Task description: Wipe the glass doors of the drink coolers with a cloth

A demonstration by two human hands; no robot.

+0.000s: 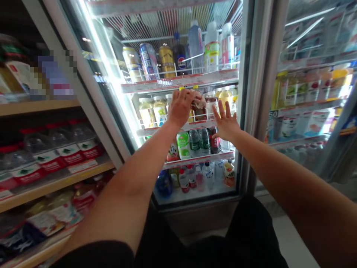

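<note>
My left hand (180,108) is closed on a crumpled, pale brownish-pink cloth (198,99), held up at the front of a lit drinks fridge (247,111). The cloth covers part of the bottles on the middle shelf. To its right my right hand (226,121) is raised with its fingers spread and holds nothing. Both arms reach forward. Behind the hands are yellow-capped and pale juice bottles (145,109). Just below stand green-labelled clear bottles (199,141) and a green pack (183,145). Whether either palm touches the glass I cannot tell.
Cans (167,61) and tall bottles (212,48) fill the upper shelf; small bottles (184,180) stand at the bottom. On the left, wooden shelves (55,182) hold red-labelled water bottles (67,150). Another fridge with juice bottles (295,87) is at right. My dark-clothed knees are below.
</note>
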